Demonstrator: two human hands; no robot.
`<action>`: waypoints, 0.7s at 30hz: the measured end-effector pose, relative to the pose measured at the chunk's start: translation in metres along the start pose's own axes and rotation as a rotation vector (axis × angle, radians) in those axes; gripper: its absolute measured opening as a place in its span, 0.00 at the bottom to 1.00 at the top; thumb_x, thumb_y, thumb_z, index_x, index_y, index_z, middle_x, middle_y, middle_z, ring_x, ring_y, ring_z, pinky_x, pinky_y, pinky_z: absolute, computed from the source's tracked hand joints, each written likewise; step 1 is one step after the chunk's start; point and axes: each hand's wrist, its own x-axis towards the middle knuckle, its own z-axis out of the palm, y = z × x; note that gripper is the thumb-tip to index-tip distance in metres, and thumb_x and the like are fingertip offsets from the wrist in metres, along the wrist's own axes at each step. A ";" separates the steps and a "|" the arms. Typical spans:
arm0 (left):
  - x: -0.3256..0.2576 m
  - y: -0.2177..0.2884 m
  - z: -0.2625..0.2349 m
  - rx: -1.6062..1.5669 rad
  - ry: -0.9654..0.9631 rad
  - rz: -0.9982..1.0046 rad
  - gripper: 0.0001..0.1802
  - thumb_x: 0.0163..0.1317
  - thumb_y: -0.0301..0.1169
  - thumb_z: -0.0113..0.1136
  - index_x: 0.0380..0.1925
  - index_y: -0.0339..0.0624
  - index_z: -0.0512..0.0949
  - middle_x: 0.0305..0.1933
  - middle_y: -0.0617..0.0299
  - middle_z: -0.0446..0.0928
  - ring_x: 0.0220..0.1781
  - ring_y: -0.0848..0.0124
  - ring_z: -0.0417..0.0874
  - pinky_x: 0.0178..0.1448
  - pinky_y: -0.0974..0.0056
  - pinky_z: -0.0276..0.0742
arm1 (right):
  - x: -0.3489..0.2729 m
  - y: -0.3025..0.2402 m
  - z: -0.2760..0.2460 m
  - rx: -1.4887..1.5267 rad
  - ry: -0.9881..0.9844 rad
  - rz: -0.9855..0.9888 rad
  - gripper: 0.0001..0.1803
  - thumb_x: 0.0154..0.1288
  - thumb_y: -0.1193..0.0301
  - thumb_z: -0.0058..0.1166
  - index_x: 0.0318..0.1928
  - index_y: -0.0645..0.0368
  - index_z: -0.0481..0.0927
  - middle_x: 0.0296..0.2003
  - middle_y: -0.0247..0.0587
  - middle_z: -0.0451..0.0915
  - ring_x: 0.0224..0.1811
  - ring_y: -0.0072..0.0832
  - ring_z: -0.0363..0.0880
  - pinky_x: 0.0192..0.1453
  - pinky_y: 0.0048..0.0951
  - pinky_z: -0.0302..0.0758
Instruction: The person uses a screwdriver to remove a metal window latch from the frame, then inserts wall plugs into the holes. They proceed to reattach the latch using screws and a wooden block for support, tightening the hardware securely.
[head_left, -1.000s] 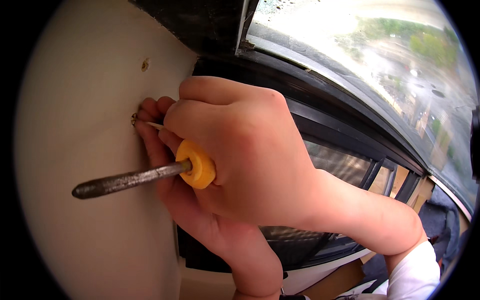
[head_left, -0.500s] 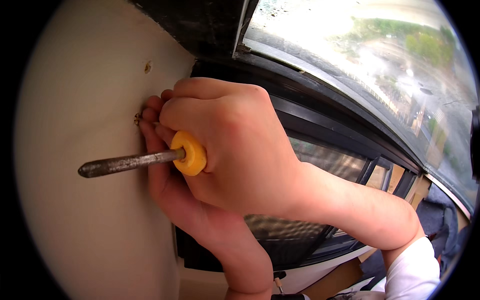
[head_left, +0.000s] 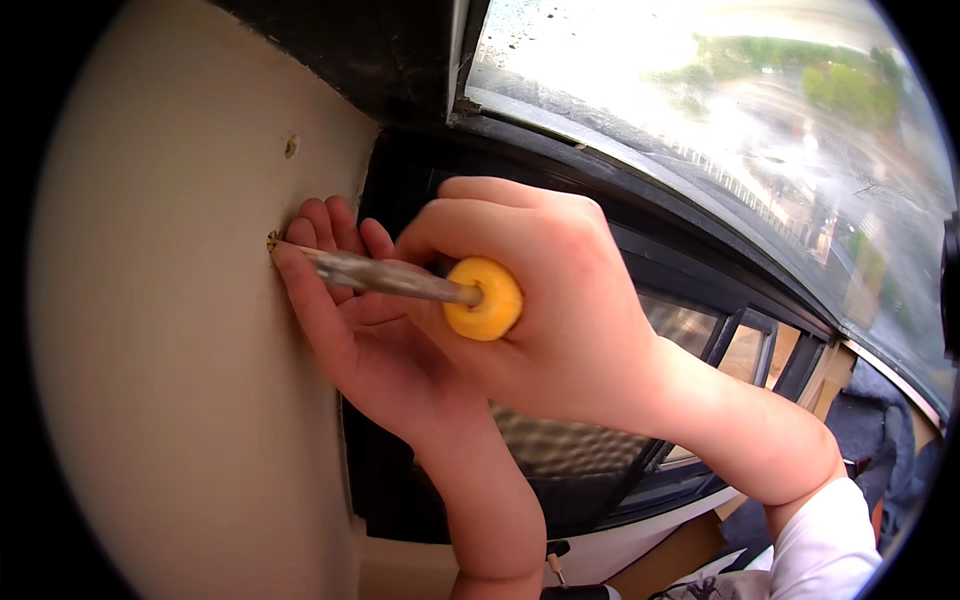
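Screwdriver with a round yellow handle and metal shaft (head_left: 440, 288) is before the beige wall (head_left: 180, 330), long axis near-level, tip pointing left toward a brass-coloured fitting (head_left: 272, 241). Right hand (head_left: 575, 300) grips the handle; left hand (head_left: 388, 375) is half-open, one fingertip beside the fitting.

"Where's the screwdriver (head_left: 420, 283)?"
"Around the frame's centre, yellow handle rightward, blurred metal shaft pointing left."
"And the small wall hole (head_left: 272, 241)?"
"Left of centre, rough-edged, near the shaft's end."

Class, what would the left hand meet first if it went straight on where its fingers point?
The left hand would likely meet the pale wall first, though depth there is unclear.
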 end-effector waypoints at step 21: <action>-0.075 0.010 -0.078 0.111 -0.455 -0.370 0.30 0.77 0.50 0.50 0.60 0.32 0.73 0.63 0.52 0.75 0.66 0.65 0.74 0.70 0.60 0.69 | -0.046 -0.028 -0.018 0.035 -0.053 0.209 0.18 0.62 0.66 0.69 0.29 0.59 0.70 0.27 0.39 0.70 0.26 0.32 0.70 0.30 0.31 0.67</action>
